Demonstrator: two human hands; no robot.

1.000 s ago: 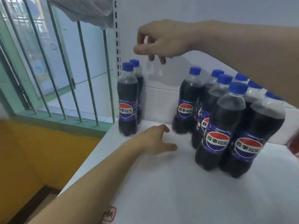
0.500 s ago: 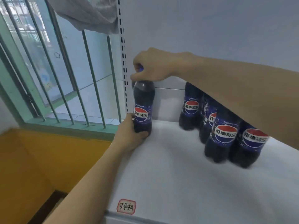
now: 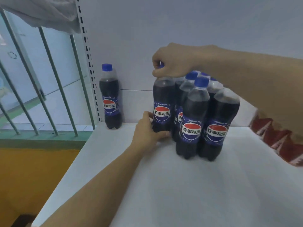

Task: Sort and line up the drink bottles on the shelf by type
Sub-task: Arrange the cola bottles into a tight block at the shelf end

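Evidently both hands are on one bottle (image 3: 162,102), the leftmost of the cluster (image 3: 203,115) standing toward the back of the shelf (image 3: 180,185), and the two grips seem to share the work. The right hand (image 3: 173,61) reaches in from above with its fingers curled down round the blue cap, a hold that looks meant to steer the top and keep the bottle upright. The left hand (image 3: 147,133) cups the base, thumb against the near side by the label and fingers wrapped under the foot, probably so the bottom slides along the shelf without tipping. That bottle stands upright, touching its neighbours in the cluster, labels facing out, so my guess is it is being tucked into line with its own kind. One more cola bottle, the stray (image 3: 110,97), stands alone in the back left corner, against the slotted upright (image 3: 88,63) and well apart from the rest; I would say it is left there only until a hand is free. At the right edge some red packs (image 3: 278,140) lie partly hidden under the right forearm, a different sort kept to their own side.
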